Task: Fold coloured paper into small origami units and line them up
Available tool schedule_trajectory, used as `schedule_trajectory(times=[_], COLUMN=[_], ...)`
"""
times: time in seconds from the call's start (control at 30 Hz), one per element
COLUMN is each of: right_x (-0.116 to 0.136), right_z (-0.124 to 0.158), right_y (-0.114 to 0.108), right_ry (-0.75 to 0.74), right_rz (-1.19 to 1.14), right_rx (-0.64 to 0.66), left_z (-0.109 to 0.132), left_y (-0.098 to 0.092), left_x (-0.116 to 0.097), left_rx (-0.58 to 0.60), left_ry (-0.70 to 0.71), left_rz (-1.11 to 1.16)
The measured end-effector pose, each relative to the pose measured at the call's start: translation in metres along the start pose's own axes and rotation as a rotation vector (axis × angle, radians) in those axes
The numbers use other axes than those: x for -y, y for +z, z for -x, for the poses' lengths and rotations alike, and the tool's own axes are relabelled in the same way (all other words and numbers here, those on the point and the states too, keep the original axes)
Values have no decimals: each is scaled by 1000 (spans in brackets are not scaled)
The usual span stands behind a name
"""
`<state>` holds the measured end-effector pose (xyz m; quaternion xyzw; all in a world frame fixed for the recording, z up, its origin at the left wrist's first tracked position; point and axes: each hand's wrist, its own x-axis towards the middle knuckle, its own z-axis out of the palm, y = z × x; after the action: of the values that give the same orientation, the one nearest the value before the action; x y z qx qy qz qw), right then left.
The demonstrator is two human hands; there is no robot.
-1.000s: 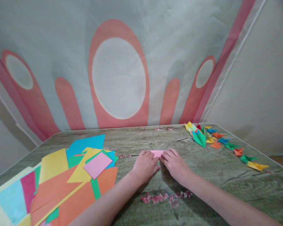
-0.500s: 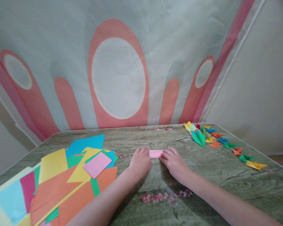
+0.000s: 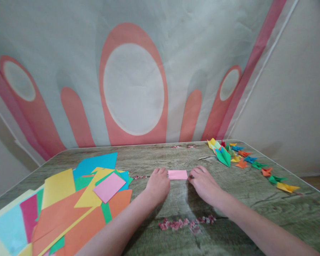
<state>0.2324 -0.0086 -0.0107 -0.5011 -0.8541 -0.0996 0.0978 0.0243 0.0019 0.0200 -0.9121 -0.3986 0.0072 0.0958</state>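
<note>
A small folded pink paper lies flat on the table as a narrow rectangle. My left hand is at its left end, fingers bent and close together, seemingly gripping that edge; the thumb is mostly hidden. Just right of the paper is my right hand, a small gap between it and the paper's right end. Its fingers are loosely bent and apart, with nothing visible in them.
On the left lies a pile of coloured sheets, with a pink square on top. A green folded paper plane and several small folded paper figures line the right side. A printed backdrop hangs behind the wood-patterned table.
My right hand has moved right, off the pink paper, uncovering its right end. My left hand stays at the left end.
</note>
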Motion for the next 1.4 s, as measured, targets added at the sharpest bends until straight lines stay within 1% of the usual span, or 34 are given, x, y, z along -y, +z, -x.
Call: schedule_trajectory(times=[0.1, 0.17, 0.23, 0.33, 0.43, 0.53, 0.63, 0.73, 0.8, 0.93, 1.07, 1.13, 1.27, 1.4], right_x=[-8, -13, -17, -19, -15, -9, -3, -1, -2, -7, -10, -10, -4, 6], right_z=[-1, -2, -4, -7, -8, -7, -7, -7, -8, -7, -7, -7, -6, -6], right_y=[2, 8, 17, 29, 32, 25, 19, 18, 21, 27, 29, 30, 27, 19], right_ry=[78, 176, 237, 241, 238, 249, 263, 274, 283, 305, 300, 294, 302, 301], right_rz=[-122, -195, -322, -533, -647, -740, -823, -871, -870, -814, -785, -780, -815, -910], right_rx=[-47, -106, -154, -201, -231, -247, -256, -259, -257, -253, -247, -241, -225, -209], left_z=[-2, -3, -3, -3, -4, -5, -5, -5, -5, -4, -4, -4, -5, -5], left_y=[3, 4, 5, 6, 8, 13, 20, 23, 23, 22, 23, 23, 24, 23], left_x=[1, 1, 1, 1, 2, 7, 13, 17, 16, 9, 3, 1, 2, 2], left_rx=[-8, -11, -19, -43, -58, -81, -122, -176, -192, -200, -235, -251, -250, -225], left_ry=[26, 38, 40, 35, -28, -125, -187, -227, -229, -192, -124, -113, -114, -97], left_rz=[-1, 3, 12, 39, 91, 180, 281, 328, 339, 349, 362, 368, 378, 384])
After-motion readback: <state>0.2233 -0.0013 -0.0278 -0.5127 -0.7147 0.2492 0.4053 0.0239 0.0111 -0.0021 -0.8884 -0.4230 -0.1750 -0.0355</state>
